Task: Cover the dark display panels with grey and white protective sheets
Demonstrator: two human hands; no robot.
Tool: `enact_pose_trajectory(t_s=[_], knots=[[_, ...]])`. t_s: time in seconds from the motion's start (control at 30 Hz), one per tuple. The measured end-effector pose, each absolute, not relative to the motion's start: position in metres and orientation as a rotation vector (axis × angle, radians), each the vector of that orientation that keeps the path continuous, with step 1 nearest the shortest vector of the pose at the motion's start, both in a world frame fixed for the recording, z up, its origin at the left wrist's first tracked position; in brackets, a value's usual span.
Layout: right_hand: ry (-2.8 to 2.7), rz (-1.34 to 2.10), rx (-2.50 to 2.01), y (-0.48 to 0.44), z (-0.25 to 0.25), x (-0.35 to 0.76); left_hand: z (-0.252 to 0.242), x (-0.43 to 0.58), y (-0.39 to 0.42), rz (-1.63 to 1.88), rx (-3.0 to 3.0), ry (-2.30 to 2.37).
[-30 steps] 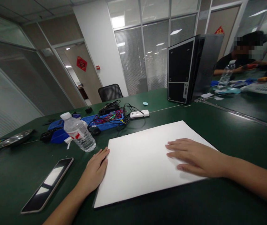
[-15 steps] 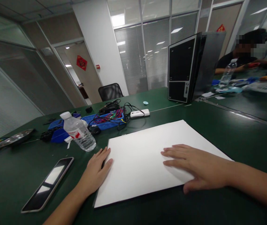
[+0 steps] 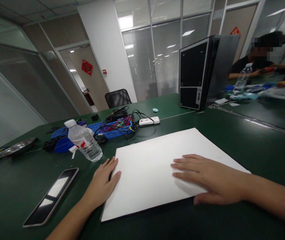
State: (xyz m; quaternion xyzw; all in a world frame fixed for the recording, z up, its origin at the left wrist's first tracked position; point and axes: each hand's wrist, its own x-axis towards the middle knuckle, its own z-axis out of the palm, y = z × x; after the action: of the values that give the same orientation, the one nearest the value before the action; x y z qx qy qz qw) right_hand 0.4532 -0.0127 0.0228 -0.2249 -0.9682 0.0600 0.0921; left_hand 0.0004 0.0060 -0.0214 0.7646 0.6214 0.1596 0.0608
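Observation:
A flat white rectangular board or sheet with thin dark edges (image 3: pixel 147 173) lies on the green table (image 3: pixel 132 230) in front of me. Against its left edge rests my left hand (image 3: pixel 104 181), its fingers stretched out and the thumb over the white surface. My right hand (image 3: pixel 209 178) is spread over the board's right part, fingers pointing left, with the thumb past the near edge. Neither hand is closed round anything. Left of my left hand lies a phone (image 3: pixel 52 196), screen up. Just beyond that hand a clear water bottle (image 3: pixel 84 141) with a white cap appears tilted.
Behind the bottle, a blue tray (image 3: pixel 114 133) holds tangled wires, beside a white power strip or adapter (image 3: pixel 149 121). A black computer tower (image 3: pixel 194 75) stands at the back right. Farther right sits another person (image 3: pixel 247 66) near a second bottle (image 3: pixel 242 78). A metal pan-like dish (image 3: pixel 18 147) lies far left.
My right hand has shifted very slightly to the left over the board. My left hand and the other things look the same.

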Motion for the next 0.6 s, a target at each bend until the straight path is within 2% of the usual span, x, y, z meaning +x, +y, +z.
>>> enact_pose_trajectory(t_s=[0.4,0.6], knots=[[-2.547,-0.409,-0.074,-0.027,0.029,0.437,-0.017,0.001,0.007,0.552,2.231,1.873],[-2.499,-0.583,-0.040,-0.031,0.037,0.440,-0.011,-0.006,0.008,0.641,2.128,1.836]])
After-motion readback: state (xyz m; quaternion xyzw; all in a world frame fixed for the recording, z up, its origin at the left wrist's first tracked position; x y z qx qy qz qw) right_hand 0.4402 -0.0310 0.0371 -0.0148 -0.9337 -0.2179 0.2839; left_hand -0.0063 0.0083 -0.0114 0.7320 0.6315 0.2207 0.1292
